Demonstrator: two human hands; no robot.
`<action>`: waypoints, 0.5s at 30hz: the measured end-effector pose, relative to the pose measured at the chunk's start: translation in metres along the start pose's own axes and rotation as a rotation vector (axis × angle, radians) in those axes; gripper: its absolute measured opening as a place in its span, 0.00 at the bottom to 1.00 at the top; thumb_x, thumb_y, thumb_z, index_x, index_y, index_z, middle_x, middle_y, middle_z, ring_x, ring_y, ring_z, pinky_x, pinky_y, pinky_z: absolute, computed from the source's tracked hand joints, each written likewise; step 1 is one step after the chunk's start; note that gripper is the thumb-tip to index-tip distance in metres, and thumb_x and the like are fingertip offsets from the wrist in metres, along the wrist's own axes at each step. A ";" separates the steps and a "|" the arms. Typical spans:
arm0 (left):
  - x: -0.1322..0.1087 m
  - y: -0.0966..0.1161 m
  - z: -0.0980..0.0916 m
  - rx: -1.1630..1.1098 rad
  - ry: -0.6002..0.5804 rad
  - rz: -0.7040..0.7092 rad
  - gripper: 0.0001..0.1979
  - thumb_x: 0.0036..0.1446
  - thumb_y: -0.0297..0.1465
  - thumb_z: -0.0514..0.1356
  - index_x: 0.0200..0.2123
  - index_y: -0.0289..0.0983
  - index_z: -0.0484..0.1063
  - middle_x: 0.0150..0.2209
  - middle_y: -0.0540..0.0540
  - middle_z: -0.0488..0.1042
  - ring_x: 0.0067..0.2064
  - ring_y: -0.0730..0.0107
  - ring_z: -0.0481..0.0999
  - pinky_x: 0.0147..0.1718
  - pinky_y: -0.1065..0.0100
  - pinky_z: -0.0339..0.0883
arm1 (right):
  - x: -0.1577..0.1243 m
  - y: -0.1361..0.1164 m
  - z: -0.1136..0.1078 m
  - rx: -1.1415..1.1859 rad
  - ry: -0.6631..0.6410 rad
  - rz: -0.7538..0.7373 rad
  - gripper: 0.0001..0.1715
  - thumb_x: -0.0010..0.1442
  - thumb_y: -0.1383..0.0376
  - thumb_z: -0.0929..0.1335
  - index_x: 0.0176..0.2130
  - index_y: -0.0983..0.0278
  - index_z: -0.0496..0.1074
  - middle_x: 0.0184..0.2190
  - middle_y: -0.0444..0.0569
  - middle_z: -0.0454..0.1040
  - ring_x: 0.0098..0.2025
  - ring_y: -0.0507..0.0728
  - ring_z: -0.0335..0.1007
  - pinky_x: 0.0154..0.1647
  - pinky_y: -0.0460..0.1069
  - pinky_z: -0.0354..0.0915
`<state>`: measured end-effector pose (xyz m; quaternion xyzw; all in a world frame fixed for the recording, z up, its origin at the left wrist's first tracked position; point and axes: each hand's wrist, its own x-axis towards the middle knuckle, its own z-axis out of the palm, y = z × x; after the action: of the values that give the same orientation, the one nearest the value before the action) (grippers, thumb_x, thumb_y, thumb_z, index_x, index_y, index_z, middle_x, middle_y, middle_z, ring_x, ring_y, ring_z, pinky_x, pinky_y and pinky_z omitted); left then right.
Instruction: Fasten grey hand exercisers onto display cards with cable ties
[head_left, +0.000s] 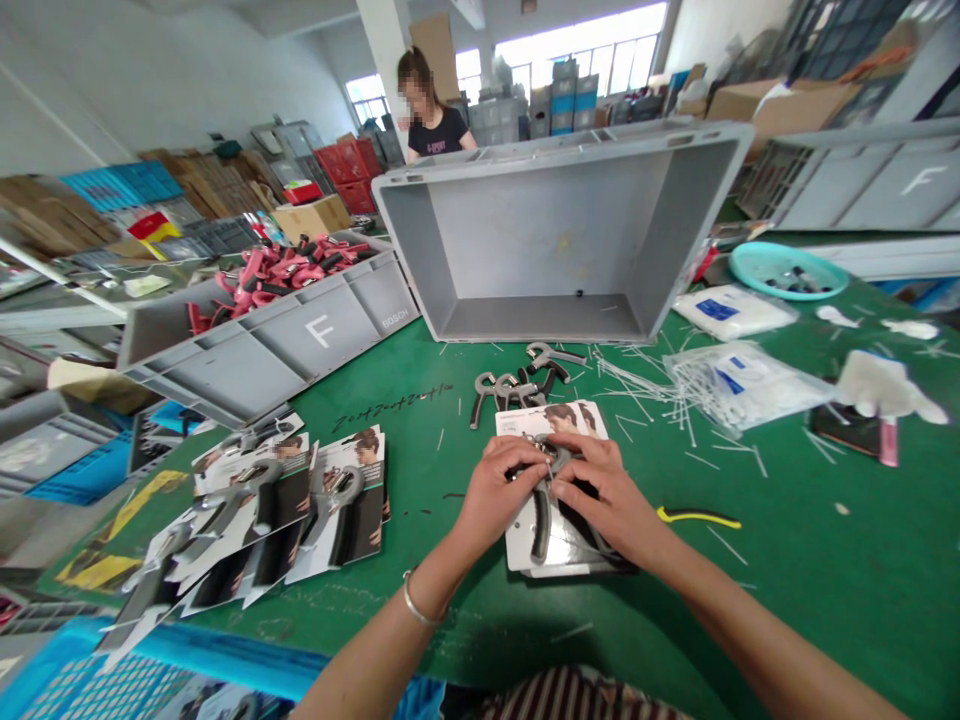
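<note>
A bright workshop room, seen past the hands (pixel 547 490)
Big windows (pixel 577 50) stand far ahead of the hands and give much daylight, and stacked grey and blue crates (pixel 564 100) are placed under them. A white wall (pixel 187 85) runs along the far left side, with red crates (pixel 349 165) near its end, and cardboard boxes (pixel 787 108) lie piled on the far right.

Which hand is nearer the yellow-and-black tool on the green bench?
Right hand: it is nearer, lying left of the yellow-and-black tool in view, without touching it. The left hand is farther left, beside the right hand over a hand gripper.
</note>
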<state>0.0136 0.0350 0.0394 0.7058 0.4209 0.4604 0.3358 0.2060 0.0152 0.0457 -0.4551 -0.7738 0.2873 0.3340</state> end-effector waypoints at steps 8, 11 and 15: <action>0.000 0.000 0.001 -0.006 0.015 -0.012 0.04 0.58 0.29 0.65 0.35 0.41 0.80 0.36 0.46 0.81 0.46 0.61 0.75 0.52 0.58 0.65 | 0.001 -0.004 -0.001 -0.007 -0.016 -0.008 0.09 0.66 0.61 0.66 0.34 0.58 0.74 0.61 0.46 0.66 0.65 0.63 0.55 0.63 0.63 0.50; 0.000 0.001 0.000 0.001 0.003 0.008 0.04 0.58 0.28 0.65 0.35 0.41 0.80 0.36 0.46 0.81 0.46 0.61 0.74 0.52 0.58 0.64 | 0.001 -0.005 -0.002 -0.006 -0.016 0.003 0.09 0.66 0.62 0.66 0.33 0.58 0.74 0.62 0.45 0.65 0.65 0.63 0.54 0.63 0.62 0.51; -0.001 0.003 -0.006 0.002 -0.083 0.050 0.04 0.60 0.30 0.64 0.36 0.40 0.80 0.38 0.46 0.81 0.47 0.62 0.74 0.54 0.58 0.61 | 0.002 -0.005 0.001 0.016 0.021 0.023 0.09 0.66 0.61 0.66 0.34 0.58 0.74 0.59 0.47 0.67 0.63 0.63 0.56 0.63 0.63 0.51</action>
<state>0.0086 0.0333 0.0433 0.7349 0.3892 0.4384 0.3409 0.2016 0.0150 0.0495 -0.4645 -0.7626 0.2924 0.3423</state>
